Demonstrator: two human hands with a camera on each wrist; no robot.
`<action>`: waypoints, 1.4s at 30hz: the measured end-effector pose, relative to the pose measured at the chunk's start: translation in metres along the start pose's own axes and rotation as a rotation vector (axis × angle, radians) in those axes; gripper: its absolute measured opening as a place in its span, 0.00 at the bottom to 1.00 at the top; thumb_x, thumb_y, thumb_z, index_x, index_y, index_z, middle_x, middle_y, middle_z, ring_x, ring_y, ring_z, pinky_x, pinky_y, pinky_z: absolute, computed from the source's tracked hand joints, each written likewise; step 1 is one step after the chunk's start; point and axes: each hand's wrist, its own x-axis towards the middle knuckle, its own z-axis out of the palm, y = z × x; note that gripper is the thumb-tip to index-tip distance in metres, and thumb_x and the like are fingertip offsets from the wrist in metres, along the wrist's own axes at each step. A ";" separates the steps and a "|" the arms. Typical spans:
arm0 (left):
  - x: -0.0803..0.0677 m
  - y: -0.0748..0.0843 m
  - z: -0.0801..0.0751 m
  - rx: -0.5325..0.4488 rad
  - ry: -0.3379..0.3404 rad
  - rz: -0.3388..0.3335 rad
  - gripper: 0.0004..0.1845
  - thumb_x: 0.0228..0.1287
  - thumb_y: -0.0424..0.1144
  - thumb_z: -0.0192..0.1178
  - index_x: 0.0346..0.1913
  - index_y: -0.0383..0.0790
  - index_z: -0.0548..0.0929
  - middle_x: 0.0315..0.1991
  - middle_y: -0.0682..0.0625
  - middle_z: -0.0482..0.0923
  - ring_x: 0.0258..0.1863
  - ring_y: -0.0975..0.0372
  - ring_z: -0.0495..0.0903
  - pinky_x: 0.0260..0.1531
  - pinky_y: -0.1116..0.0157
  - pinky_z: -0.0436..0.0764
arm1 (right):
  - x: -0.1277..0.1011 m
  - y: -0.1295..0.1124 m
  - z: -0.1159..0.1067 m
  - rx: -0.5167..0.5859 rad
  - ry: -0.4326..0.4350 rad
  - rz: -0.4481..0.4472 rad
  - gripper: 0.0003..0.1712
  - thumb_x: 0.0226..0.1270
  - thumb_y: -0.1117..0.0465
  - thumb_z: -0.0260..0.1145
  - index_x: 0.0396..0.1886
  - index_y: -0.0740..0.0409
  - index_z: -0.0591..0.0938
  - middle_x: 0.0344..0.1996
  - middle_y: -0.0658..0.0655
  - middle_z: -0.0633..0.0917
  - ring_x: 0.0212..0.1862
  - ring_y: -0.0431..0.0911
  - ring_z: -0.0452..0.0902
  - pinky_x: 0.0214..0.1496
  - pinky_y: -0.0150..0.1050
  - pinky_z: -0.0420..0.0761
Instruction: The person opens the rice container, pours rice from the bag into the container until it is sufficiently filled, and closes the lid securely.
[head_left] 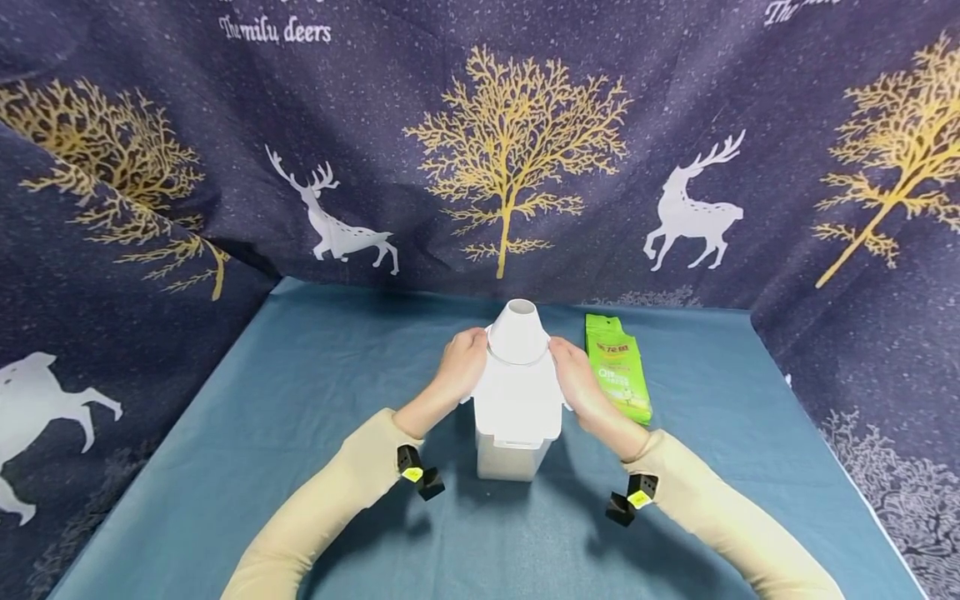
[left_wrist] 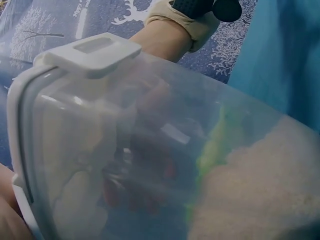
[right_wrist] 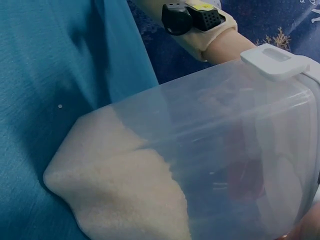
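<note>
A translucent storage container (head_left: 506, 462) with a white lid (head_left: 517, 408) stands at the middle of the table. Pale, rice-like grain (right_wrist: 125, 185) fills its lower part, the surface sloping in both wrist views. On the lid's far part sits a white cone-shaped piece (head_left: 517, 342), its narrow open end up. My left hand (head_left: 462, 362) grips the lid's left side beside the cone, and my right hand (head_left: 577, 375) holds the right side the same way. White side clips (right_wrist: 275, 61) stick out below the lid's rim. The container's walls and lid hide part of my fingers.
Just right of my right hand lies a green printed bag (head_left: 618, 367). A blue cloth (head_left: 337, 350) covers the table. Dark fabric with deer and trees (head_left: 510, 167) hangs behind and along both sides. One small white speck (right_wrist: 60, 106) lies on the cloth near the container's base.
</note>
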 end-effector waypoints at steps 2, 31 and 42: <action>0.001 0.000 0.001 -0.018 0.013 0.005 0.23 0.73 0.40 0.37 0.52 0.32 0.81 0.50 0.38 0.82 0.54 0.49 0.78 0.57 0.54 0.75 | 0.000 0.000 0.000 0.008 0.000 0.000 0.28 0.80 0.55 0.36 0.69 0.64 0.66 0.64 0.65 0.72 0.65 0.56 0.68 0.67 0.51 0.69; -0.001 -0.004 0.006 -0.222 -0.014 -0.060 0.24 0.77 0.44 0.33 0.31 0.37 0.76 0.34 0.44 0.75 0.38 0.55 0.74 0.43 0.62 0.72 | -0.002 -0.002 0.005 -0.005 0.002 -0.039 0.27 0.80 0.54 0.34 0.66 0.63 0.69 0.60 0.66 0.75 0.61 0.55 0.70 0.61 0.49 0.71; 0.000 -0.007 0.009 -0.350 -0.042 -0.085 0.22 0.77 0.44 0.33 0.28 0.42 0.74 0.27 0.50 0.71 0.30 0.61 0.71 0.33 0.68 0.71 | -0.004 -0.003 0.006 0.016 0.008 -0.021 0.27 0.80 0.54 0.35 0.68 0.62 0.66 0.65 0.64 0.71 0.69 0.56 0.64 0.69 0.54 0.65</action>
